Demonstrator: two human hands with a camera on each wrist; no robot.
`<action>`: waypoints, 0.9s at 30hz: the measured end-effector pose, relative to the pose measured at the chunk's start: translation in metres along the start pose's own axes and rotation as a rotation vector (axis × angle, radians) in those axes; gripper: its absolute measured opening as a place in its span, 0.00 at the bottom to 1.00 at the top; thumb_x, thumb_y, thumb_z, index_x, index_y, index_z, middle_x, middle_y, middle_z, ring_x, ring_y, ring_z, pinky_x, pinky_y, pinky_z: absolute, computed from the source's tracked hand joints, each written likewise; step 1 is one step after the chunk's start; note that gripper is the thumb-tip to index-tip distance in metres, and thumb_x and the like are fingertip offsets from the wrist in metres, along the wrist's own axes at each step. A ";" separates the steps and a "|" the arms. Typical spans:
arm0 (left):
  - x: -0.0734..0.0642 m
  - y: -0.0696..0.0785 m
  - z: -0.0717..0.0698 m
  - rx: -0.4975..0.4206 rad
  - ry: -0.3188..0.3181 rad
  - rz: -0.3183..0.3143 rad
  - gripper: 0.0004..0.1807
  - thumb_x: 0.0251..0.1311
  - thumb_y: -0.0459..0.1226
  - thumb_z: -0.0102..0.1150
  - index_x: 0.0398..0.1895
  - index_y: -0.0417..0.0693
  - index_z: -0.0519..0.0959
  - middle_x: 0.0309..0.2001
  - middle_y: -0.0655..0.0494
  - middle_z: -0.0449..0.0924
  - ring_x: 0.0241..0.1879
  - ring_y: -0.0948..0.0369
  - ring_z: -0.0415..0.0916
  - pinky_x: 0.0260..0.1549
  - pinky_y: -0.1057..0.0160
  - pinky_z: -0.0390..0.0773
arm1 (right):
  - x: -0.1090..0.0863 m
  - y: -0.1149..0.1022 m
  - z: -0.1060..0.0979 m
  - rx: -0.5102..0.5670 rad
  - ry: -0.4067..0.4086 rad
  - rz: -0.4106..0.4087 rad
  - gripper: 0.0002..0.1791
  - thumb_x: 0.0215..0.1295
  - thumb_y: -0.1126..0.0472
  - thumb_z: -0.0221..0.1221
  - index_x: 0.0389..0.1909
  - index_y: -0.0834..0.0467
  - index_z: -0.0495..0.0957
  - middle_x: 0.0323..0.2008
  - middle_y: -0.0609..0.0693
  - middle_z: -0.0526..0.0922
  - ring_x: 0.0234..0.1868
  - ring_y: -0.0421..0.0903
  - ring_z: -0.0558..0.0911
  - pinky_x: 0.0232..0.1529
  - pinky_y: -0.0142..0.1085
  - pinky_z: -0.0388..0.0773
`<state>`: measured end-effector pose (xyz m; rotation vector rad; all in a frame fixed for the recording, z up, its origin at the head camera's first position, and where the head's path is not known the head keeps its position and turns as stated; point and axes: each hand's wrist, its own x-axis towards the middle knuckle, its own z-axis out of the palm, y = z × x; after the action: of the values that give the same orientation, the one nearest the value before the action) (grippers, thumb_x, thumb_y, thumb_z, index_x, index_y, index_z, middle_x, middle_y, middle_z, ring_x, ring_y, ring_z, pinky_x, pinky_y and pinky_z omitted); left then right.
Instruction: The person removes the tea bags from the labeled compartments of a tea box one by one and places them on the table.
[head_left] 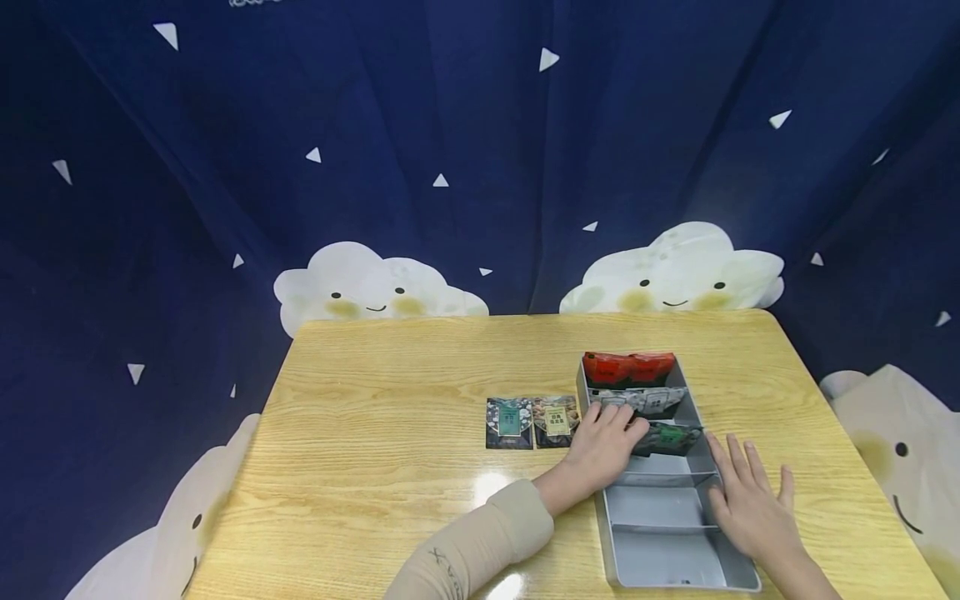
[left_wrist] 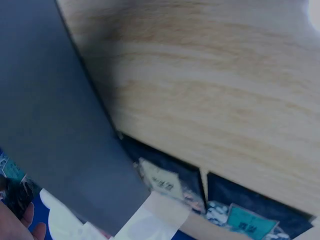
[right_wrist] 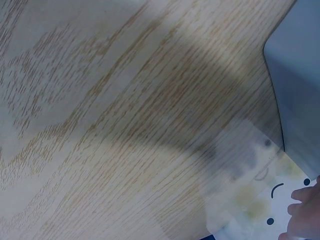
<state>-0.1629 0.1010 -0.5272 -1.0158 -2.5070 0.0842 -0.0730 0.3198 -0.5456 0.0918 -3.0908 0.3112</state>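
Note:
A grey divided box (head_left: 667, 560) stands on the right side of the table. My left hand (head_left: 602, 446) is over its third compartment from the back, thumb and fingers pinching a dark sachet with a green label (left_wrist: 14, 172), mostly hidden under the hand in the head view. Just right of it stands another dark green sachet (head_left: 669, 437). My right hand (head_left: 753, 504) rests against the box's right wall with its fingers spread and straight. Left of the box lie two flat sachets, one green-labelled (head_left: 509, 422) and one yellow-labelled (head_left: 556, 421).
Red sachets (head_left: 628, 368) fill the rearmost compartment, with silvery white sachets (head_left: 660, 402) in the one before it. Thin dividers (head_left: 663, 527) separate the front compartments. A dark blue curtain with clouds (head_left: 480, 150) hangs behind the wooden table (head_left: 375, 433).

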 end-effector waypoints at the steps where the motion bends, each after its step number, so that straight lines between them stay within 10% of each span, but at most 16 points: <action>1: 0.001 -0.001 -0.003 -0.004 0.009 -0.009 0.11 0.63 0.40 0.42 0.45 0.66 0.70 0.41 0.65 0.66 0.43 0.66 0.65 0.49 0.62 0.62 | 0.000 0.000 0.000 0.001 0.000 0.000 0.40 0.64 0.58 0.43 0.71 0.48 0.31 0.69 0.63 0.43 0.70 0.60 0.37 0.57 0.62 0.18; 8: 0.006 -0.013 -0.027 -0.063 -0.019 -0.084 0.08 0.63 0.44 0.45 0.44 0.65 0.70 0.41 0.64 0.65 0.43 0.65 0.63 0.51 0.61 0.61 | 0.000 0.000 0.001 -0.001 0.018 -0.009 0.40 0.64 0.58 0.44 0.71 0.48 0.32 0.69 0.63 0.44 0.70 0.60 0.39 0.58 0.61 0.19; 14: 0.004 -0.031 -0.042 -0.088 0.077 -0.114 0.07 0.67 0.44 0.40 0.40 0.60 0.69 0.37 0.61 0.63 0.36 0.63 0.60 0.49 0.62 0.62 | 0.000 0.000 0.001 -0.002 0.020 -0.006 0.40 0.64 0.58 0.44 0.71 0.48 0.33 0.69 0.63 0.45 0.70 0.61 0.40 0.58 0.61 0.19; 27: -0.020 -0.085 -0.049 -0.106 0.118 -0.223 0.06 0.64 0.42 0.41 0.38 0.56 0.70 0.36 0.59 0.64 0.38 0.60 0.62 0.50 0.59 0.62 | 0.000 0.001 0.002 0.000 0.031 -0.010 0.41 0.63 0.58 0.45 0.72 0.48 0.33 0.69 0.63 0.46 0.70 0.60 0.40 0.58 0.61 0.18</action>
<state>-0.1854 0.0203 -0.4725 -0.7504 -2.5185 -0.1727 -0.0732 0.3203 -0.5477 0.1007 -3.0585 0.3089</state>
